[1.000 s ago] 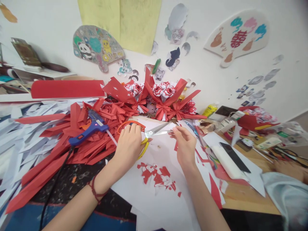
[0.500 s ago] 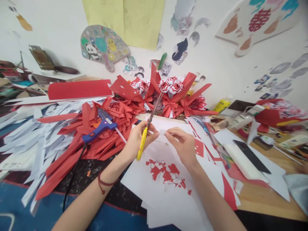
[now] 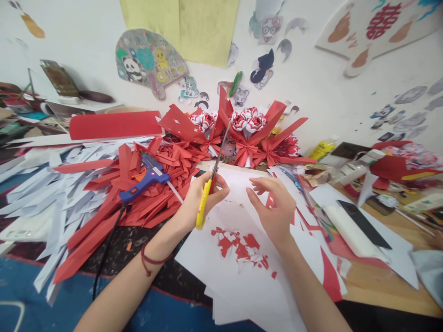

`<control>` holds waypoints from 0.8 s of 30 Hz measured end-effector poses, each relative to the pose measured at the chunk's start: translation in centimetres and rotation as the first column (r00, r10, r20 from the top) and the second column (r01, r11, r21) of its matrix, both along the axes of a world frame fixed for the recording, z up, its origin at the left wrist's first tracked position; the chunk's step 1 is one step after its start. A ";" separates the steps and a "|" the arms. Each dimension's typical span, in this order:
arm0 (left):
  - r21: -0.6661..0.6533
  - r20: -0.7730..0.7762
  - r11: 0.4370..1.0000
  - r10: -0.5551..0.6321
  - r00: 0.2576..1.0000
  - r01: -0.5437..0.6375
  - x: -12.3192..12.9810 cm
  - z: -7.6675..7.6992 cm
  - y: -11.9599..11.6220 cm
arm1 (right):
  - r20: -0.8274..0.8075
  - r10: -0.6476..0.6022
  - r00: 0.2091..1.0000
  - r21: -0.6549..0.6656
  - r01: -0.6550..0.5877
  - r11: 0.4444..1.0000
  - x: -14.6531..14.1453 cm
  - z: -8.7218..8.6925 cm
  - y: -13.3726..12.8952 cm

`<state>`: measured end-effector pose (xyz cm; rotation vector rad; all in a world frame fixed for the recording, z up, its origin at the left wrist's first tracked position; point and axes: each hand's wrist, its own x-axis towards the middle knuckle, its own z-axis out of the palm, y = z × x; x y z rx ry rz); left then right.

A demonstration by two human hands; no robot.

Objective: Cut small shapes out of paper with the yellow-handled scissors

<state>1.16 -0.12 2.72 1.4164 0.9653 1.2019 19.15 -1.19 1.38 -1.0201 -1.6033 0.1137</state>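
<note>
My left hand is closed around a pair of scissors with yellow handles, blades pointing up and away from me. Its thumb and fingertips meet in front, and whether they pinch a bit of paper cannot be made out. To the right, my right hand hovers with thumb and fingers apart, nothing visible between them. Both hands are above stacked white paper sheets. Small red and white paper scraps lie on the sheets below my hands.
A blue glue gun rests on folded red paper strips at left, its cord trailing forward. White folded strips spread further left. Red-and-white paper flowers stand at the back. A black phone lies on the right.
My right hand has moved right, away from my left, and its fingers have opened. The small white paper piece between my hands is no longer visible. The scissors stay in my left hand.
</note>
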 end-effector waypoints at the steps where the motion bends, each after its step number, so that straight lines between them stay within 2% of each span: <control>1: -0.009 0.000 1.000 0.001 1.000 -0.001 0.0 0.0 0.0 | 0.079 -0.051 0.996 0.109 0.043 0.993 0.2 -0.2 0.0; 3: -0.023 -0.001 1.000 -0.009 1.000 0.009 0.0 0.0 0.1 | 0.217 -0.118 0.969 0.266 0.057 0.962 0.4 -0.6 0.0; 5: -0.030 -0.008 0.999 -0.024 1.000 0.024 0.0 -0.1 0.1 | 0.316 -0.136 0.939 0.333 0.024 0.943 0.4 -0.9 0.2; 8: -0.026 -0.013 0.999 -0.029 1.000 0.028 0.1 -0.3 0.1 | 0.372 -0.135 0.919 0.350 -0.004 0.937 0.3 -1.1 0.3; 15: -0.068 0.030 0.997 -0.021 0.999 0.023 0.0 0.2 0.0 | 0.347 -0.111 0.931 0.343 -0.016 0.939 0.1 -1.0 0.4; 19: -0.046 0.055 0.997 -0.059 0.997 0.062 -0.1 0.2 -0.1 | 0.297 -0.056 0.953 0.282 -0.032 0.959 -0.1 -0.8 0.1; 24: 0.062 0.033 0.998 -0.020 0.999 0.017 -0.1 0.0 -0.2 | 0.060 0.055 0.997 -0.011 -0.055 0.998 -0.7 0.0 -0.2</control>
